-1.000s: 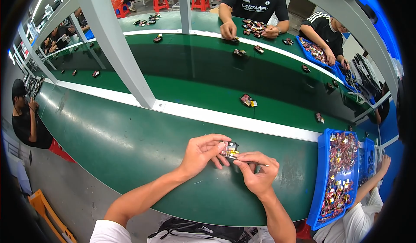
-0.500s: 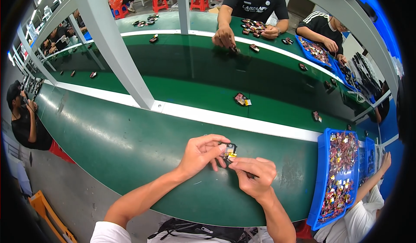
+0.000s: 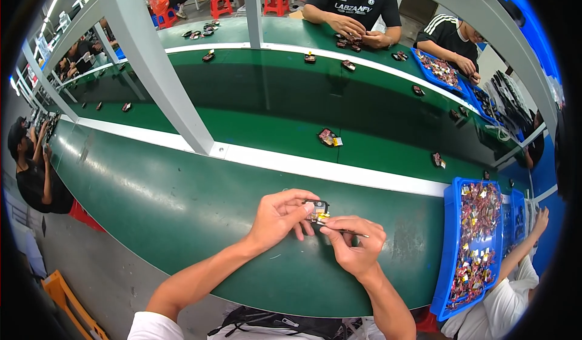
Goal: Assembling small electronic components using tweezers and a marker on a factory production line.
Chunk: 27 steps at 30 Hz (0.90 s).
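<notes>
Over the green worktop (image 3: 200,218) my left hand (image 3: 277,220) grips a small black plastic housing (image 3: 325,206) by its left side, thumb on top. Inside the housing sit small electronic parts and a yellow-and-white piece (image 3: 319,217). My right hand (image 3: 357,243) pinches a thin dark stick-like tool (image 3: 357,234), possibly tweezers. Its fingertips meet the housing's lower right edge beside the yellow piece. The tool's working tip is hidden by my fingers.
To my right stands a blue bin (image 3: 451,243) full of small wired parts. Beyond a white rail (image 3: 327,171), a green conveyor belt (image 3: 254,124) carries several housings, one a black housing with a white-yellow tag (image 3: 328,137). A grey post (image 3: 151,61) rises left of centre. Co-workers sit around.
The thin tool now shows across my right fingers; my hands hold nearly the same place. Housings on the belt have shifted left. The co-worker opposite has drawn a hand back, leaving a housing there.
</notes>
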Each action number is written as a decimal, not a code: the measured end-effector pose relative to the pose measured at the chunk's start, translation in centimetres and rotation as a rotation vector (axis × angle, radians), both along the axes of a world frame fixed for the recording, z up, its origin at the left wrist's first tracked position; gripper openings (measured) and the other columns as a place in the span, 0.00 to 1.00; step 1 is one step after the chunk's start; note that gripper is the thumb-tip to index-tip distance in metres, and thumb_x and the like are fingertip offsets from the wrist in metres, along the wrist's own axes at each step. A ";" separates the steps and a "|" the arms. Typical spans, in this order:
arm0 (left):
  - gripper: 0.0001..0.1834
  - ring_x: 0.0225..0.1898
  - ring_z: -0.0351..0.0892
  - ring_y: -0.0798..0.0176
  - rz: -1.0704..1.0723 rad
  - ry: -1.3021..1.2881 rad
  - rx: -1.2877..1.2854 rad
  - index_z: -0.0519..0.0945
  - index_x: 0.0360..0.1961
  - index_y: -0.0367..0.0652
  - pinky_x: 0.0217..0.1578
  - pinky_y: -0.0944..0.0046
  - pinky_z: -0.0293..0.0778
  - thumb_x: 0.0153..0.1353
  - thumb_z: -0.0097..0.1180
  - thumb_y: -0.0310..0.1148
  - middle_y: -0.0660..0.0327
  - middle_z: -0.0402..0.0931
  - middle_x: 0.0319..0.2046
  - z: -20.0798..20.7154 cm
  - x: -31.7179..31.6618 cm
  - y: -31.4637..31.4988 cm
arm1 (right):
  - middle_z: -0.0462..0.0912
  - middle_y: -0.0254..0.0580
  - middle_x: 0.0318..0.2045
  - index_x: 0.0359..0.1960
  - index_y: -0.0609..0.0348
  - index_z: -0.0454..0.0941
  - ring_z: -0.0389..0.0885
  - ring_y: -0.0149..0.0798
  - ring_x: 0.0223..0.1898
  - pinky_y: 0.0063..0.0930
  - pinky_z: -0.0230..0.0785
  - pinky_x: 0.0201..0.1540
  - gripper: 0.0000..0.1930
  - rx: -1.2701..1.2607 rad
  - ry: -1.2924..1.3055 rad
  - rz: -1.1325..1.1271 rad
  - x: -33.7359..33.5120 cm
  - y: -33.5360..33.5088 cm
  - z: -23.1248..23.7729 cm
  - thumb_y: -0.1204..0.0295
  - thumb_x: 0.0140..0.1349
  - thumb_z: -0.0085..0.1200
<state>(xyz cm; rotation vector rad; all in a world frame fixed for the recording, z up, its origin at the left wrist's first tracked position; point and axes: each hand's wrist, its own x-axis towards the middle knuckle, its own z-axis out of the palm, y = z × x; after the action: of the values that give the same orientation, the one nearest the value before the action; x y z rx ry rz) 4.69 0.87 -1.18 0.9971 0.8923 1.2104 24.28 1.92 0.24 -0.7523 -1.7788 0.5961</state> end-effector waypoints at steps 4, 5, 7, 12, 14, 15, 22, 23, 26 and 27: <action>0.14 0.26 0.86 0.60 -0.007 -0.026 -0.009 0.78 0.53 0.27 0.21 0.69 0.82 0.71 0.54 0.25 0.47 0.84 0.37 0.1 -0.1 0.0 | 0.90 0.41 0.31 0.29 0.59 0.85 0.67 0.22 0.10 0.17 0.58 0.16 0.08 -0.050 0.031 0.005 0.0 -0.1 -0.1 0.83 0.50 0.70; 0.14 0.26 0.86 0.60 -0.013 -0.023 -0.009 0.78 0.52 0.27 0.20 0.68 0.82 0.71 0.54 0.26 0.47 0.84 0.37 0.1 -0.1 0.0 | 0.90 0.41 0.31 0.29 0.59 0.85 0.67 0.21 0.10 0.17 0.58 0.15 0.07 -0.051 0.037 0.008 0.1 -0.1 0.0 0.83 0.50 0.70; 0.14 0.25 0.86 0.60 -0.016 -0.023 -0.009 0.78 0.52 0.27 0.20 0.68 0.81 0.71 0.54 0.27 0.47 0.84 0.37 0.2 -0.1 0.1 | 0.90 0.41 0.31 0.29 0.59 0.85 0.67 0.21 0.10 0.17 0.58 0.15 0.07 -0.053 0.042 0.013 0.1 -0.1 0.0 0.83 0.50 0.70; 0.15 0.22 0.85 0.60 -0.085 -0.072 -0.101 0.79 0.51 0.27 0.19 0.68 0.80 0.71 0.55 0.30 0.48 0.84 0.34 0.2 -0.5 0.3 | 0.90 0.41 0.30 0.29 0.58 0.86 0.69 0.21 0.11 0.17 0.58 0.15 0.07 -0.075 0.044 0.050 0.4 0.0 -0.2 0.84 0.51 0.69; 0.15 0.22 0.85 0.60 -0.093 -0.068 -0.112 0.79 0.51 0.27 0.19 0.68 0.80 0.71 0.55 0.30 0.49 0.83 0.33 0.3 -0.5 0.3 | 0.90 0.41 0.30 0.29 0.58 0.86 0.69 0.21 0.11 0.17 0.58 0.15 0.06 -0.095 0.031 0.057 0.5 0.0 0.0 0.84 0.52 0.68; 0.15 0.21 0.84 0.60 -0.102 -0.063 -0.122 0.79 0.50 0.26 0.19 0.68 0.80 0.71 0.55 0.31 0.49 0.83 0.32 0.3 -0.5 0.2 | 0.90 0.40 0.30 0.29 0.58 0.86 0.70 0.21 0.11 0.18 0.59 0.16 0.06 -0.114 0.018 0.063 0.6 -0.1 0.2 0.84 0.52 0.68; 0.14 0.24 0.84 0.64 -0.092 0.045 -0.090 0.78 0.52 0.26 0.21 0.69 0.80 0.70 0.56 0.27 0.53 0.83 0.32 0.8 -0.2 0.1 | 0.90 0.40 0.30 0.28 0.57 0.86 0.78 0.26 0.16 0.19 0.63 0.18 0.06 -0.064 -0.036 0.048 0.1 -0.2 0.7 0.83 0.52 0.68; 0.14 0.24 0.84 0.65 -0.092 0.059 -0.092 0.78 0.52 0.26 0.21 0.70 0.79 0.70 0.55 0.26 0.54 0.83 0.32 0.8 -0.1 0.1 | 0.90 0.39 0.30 0.28 0.57 0.86 0.81 0.28 0.18 0.20 0.64 0.19 0.07 -0.046 -0.043 0.048 0.1 -0.2 0.7 0.83 0.52 0.68; 0.13 0.24 0.83 0.67 -0.070 0.090 -0.090 0.78 0.51 0.26 0.21 0.70 0.78 0.70 0.56 0.24 0.54 0.83 0.31 0.7 0.1 0.1 | 0.90 0.39 0.29 0.27 0.56 0.85 0.79 0.27 0.17 0.19 0.64 0.19 0.07 0.017 -0.050 0.048 -0.1 0.0 0.2 0.83 0.51 0.69; 0.13 0.24 0.83 0.67 -0.046 0.107 -0.088 0.78 0.51 0.26 0.21 0.70 0.78 0.69 0.56 0.24 0.55 0.83 0.31 0.6 0.2 0.1 | 0.90 0.40 0.28 0.26 0.56 0.85 0.75 0.25 0.14 0.18 0.63 0.17 0.08 0.061 -0.053 0.048 -0.1 0.1 0.1 0.84 0.50 0.69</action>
<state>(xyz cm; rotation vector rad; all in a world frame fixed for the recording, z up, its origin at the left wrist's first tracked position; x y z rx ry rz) 4.88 0.94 -0.54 1.0137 0.9927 1.0783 24.13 2.01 0.29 -0.6908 -1.8605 0.5556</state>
